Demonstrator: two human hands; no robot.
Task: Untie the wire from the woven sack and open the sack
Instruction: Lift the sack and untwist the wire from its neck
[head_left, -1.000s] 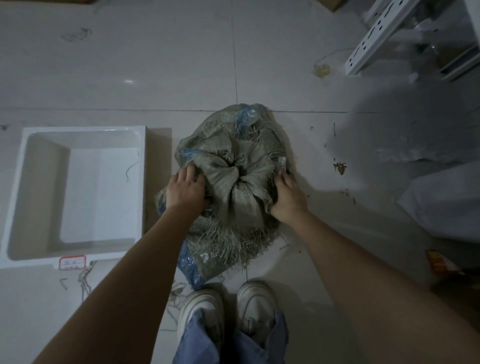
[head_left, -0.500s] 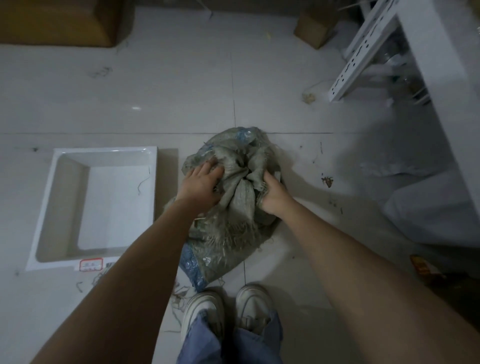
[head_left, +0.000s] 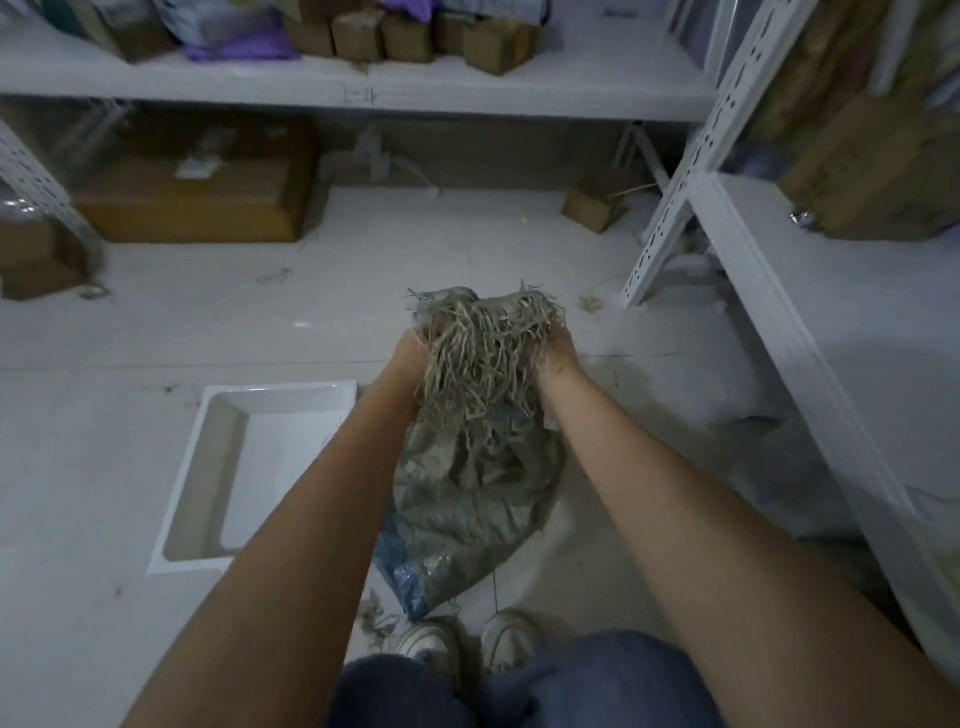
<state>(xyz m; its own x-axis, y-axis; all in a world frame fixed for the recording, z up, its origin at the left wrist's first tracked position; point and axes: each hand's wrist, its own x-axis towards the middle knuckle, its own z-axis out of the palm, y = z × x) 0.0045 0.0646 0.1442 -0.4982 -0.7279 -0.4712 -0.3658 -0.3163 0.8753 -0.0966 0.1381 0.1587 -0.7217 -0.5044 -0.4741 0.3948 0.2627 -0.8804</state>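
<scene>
Sack (head_left: 467, 499): one, grey-green woven, with a blue patch at its lower left, standing on the floor (head_left: 130, 322) just ahead of two white shoes (head_left: 467, 647). One white tray (head_left: 291, 400) lies on the floor at 9 o'clock of the sack, close to it. Two shelf racks are in view: one (head_left: 363, 88) across 12 o'clock carrying several brown boxes, and one (head_left: 779, 322) along 3 o'clock. One large brown carton (head_left: 192, 208) sits on the floor under the far rack. I cannot make out any wire.

Two hands are on the sack's mouth, which is raised above the rest of the sack. The left hand (head_left: 408, 353) holds the mouth's left edge and the right hand (head_left: 558, 353) holds its right edge, each grip closed on the cloth. The frayed fringe (head_left: 483, 358) of the mouth hangs between the two hands, falling toward the person; the body of the sack sags below, at 6 o'clock of both grips.

Half a second ago both hands pressed low on the bunched top with the fringe spread on the near side; now the mouth is lifted and pulled up, and the camera has tilted up to take in the racks.
</scene>
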